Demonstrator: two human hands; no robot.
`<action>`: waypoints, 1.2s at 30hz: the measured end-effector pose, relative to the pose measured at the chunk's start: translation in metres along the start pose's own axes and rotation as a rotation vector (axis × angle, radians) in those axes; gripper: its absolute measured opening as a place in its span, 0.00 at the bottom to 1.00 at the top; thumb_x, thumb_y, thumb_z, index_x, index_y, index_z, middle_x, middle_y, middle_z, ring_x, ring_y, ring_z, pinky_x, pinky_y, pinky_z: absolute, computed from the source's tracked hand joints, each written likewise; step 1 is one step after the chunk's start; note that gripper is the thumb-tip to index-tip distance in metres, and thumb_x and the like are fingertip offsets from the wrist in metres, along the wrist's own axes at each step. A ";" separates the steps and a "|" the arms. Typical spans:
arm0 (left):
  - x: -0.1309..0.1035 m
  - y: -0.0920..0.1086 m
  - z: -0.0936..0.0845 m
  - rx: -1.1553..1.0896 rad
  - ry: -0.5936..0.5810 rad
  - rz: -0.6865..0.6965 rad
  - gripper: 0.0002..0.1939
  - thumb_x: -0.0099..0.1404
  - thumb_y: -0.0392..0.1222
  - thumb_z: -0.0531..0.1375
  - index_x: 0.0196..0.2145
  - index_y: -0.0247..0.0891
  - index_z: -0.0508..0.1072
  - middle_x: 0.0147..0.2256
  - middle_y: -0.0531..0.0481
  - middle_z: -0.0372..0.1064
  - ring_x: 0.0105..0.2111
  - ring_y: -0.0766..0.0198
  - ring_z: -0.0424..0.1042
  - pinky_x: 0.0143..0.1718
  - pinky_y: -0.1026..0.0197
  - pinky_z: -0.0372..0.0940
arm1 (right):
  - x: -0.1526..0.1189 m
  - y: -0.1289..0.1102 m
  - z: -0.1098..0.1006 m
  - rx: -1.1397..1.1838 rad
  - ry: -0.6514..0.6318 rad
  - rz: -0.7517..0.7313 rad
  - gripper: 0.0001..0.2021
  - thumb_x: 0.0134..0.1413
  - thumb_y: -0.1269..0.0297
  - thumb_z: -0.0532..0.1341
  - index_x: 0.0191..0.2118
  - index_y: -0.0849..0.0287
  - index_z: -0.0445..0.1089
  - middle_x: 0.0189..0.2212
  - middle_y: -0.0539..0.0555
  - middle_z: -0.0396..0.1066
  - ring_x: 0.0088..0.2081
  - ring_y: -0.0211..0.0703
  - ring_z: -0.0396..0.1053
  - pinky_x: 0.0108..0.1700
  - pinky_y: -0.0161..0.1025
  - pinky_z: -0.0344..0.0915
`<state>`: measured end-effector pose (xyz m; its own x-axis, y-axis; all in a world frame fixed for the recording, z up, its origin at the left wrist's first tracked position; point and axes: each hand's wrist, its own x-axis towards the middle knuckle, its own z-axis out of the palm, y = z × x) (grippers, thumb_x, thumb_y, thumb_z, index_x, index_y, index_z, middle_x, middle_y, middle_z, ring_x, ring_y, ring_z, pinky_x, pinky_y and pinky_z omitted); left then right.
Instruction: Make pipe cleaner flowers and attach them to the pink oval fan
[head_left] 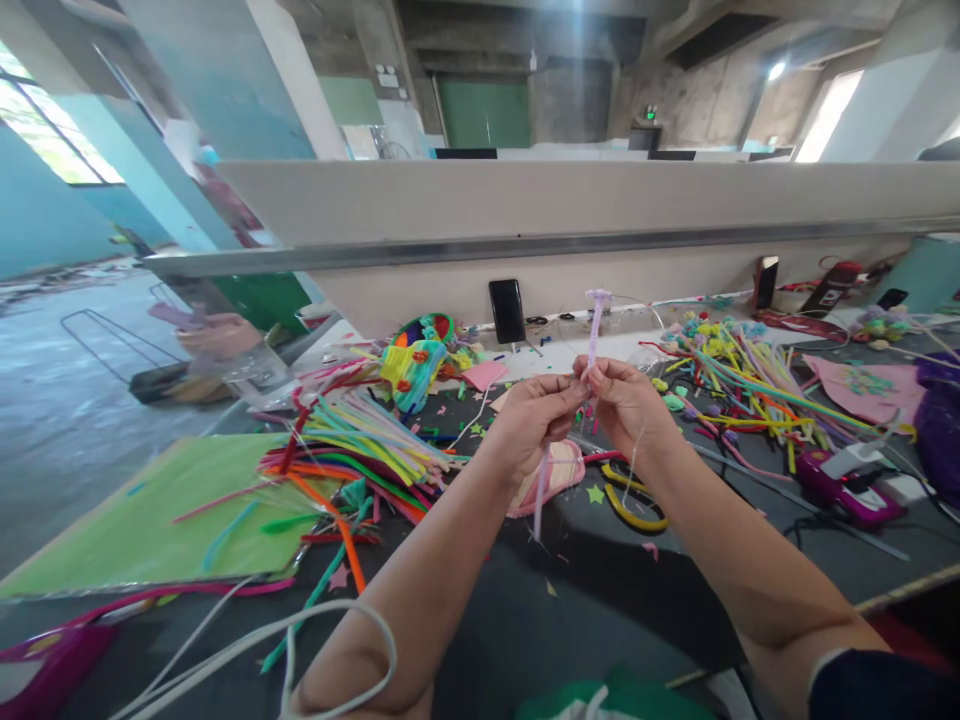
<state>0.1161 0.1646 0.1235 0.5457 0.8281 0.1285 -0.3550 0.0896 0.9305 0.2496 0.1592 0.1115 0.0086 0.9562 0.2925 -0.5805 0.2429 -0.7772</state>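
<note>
A pale purple pipe cleaner [595,335] stands upright above my joined fingertips, with a small curled head at its top. My left hand [541,412] pinches it from the left, and a pale purple length hangs below those fingers. Touching the left fingertips, my right hand [626,402] is closed on the same pipe cleaner. Under the hands lies a pink fuzzy piece [564,476] on the dark table [600,590]. Yellow-handled pliers or scissors [636,512] rest just right of it, partly below my right wrist.
Bundles of coloured pipe cleaners [375,430] lie left, with another pile [742,380] right. A green sheet [165,510] covers the left side. A black phone [508,311] leans on the divider. A magenta power strip [847,490] sits right. White cable [300,625] loops near my left forearm.
</note>
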 end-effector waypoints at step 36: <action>-0.039 0.010 0.043 -0.195 -0.201 -0.104 0.10 0.50 0.40 0.68 0.23 0.33 0.70 0.16 0.58 0.54 0.13 0.78 0.49 0.13 0.70 0.40 | -0.034 -0.042 0.014 -0.087 -0.307 0.132 0.17 0.28 0.52 0.73 0.16 0.58 0.68 0.37 0.51 0.67 0.36 0.42 0.66 0.35 0.40 0.67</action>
<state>0.1240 0.1099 0.1428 0.7194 0.6842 0.1197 -0.4179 0.2887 0.8614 0.2622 0.1141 0.1418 -0.3155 0.8897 0.3301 -0.4884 0.1460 -0.8603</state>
